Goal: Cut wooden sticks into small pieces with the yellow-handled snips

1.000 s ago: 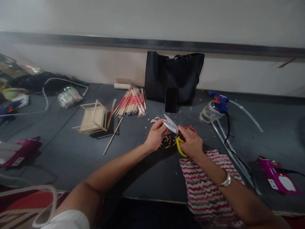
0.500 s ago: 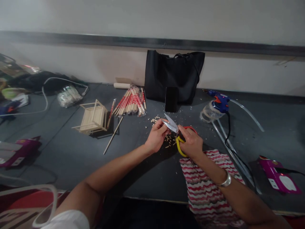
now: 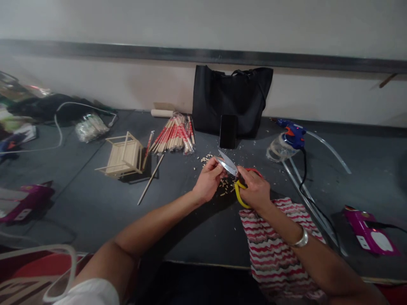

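Note:
My right hand [image 3: 256, 190] grips scissors [image 3: 228, 163] with red and yellow handles, their blades parted and pointing up-left. Close to the blades, my left hand [image 3: 208, 180] has its fingers pinched together; whatever lies between them is too small or hidden to make out. Beneath and behind the hands, small cut wooden bits [image 3: 226, 185] are scattered on the dark table. To the left stands a small frame built of wooden sticks [image 3: 124, 156], with a single loose stick [image 3: 151, 180] lying beside it.
Wrapped chopsticks [image 3: 174, 135] lie behind my left hand. A black bag [image 3: 232, 99] stands against the wall, a phone [image 3: 228, 132] leaning on it. At right are a blue glue gun [image 3: 294, 134], clear glue sticks [image 3: 297, 186], striped cloth [image 3: 282, 250] and a purple box [image 3: 370, 233].
The scissor blades look slightly closer together than before. Both hands stay in nearly the same place, and the whole view has shifted a little.

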`<state>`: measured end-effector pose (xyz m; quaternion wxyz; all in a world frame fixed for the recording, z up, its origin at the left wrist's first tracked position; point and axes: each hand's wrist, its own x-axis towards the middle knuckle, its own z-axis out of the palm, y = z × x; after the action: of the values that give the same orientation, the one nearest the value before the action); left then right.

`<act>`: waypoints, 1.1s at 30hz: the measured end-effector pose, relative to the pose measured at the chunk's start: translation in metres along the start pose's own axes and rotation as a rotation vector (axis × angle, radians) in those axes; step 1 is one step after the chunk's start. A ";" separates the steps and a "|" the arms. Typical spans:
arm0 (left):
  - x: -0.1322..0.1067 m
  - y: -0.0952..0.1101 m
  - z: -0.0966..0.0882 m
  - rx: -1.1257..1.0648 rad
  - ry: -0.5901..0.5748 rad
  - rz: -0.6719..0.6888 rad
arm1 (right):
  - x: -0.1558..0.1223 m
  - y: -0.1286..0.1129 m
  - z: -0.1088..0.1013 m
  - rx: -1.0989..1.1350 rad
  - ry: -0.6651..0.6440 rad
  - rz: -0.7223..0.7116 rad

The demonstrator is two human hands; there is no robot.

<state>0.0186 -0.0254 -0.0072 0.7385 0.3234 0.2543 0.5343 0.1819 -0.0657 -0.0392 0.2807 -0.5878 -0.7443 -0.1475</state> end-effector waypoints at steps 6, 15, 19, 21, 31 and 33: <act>0.000 0.004 0.001 0.051 -0.021 -0.051 | 0.000 0.006 0.007 0.121 -0.009 0.080; 0.033 0.014 -0.035 0.811 0.182 0.275 | 0.010 0.015 0.007 0.279 0.012 0.287; 0.048 0.020 -0.061 1.187 0.239 0.385 | 0.013 0.015 0.006 0.342 0.063 0.353; 0.052 0.021 -0.070 1.373 0.204 0.430 | 0.014 0.015 0.005 0.379 0.068 0.375; 0.057 0.019 -0.084 1.653 0.015 0.421 | 0.015 0.016 0.006 0.418 0.036 0.411; 0.052 0.023 -0.084 1.627 -0.008 0.413 | 0.016 0.016 0.005 0.416 0.027 0.403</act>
<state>-0.0410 0.0468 -0.0472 0.1629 0.7973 0.4933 0.3074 0.1938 -0.0460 -0.0361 0.4289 -0.6517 -0.6228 0.0591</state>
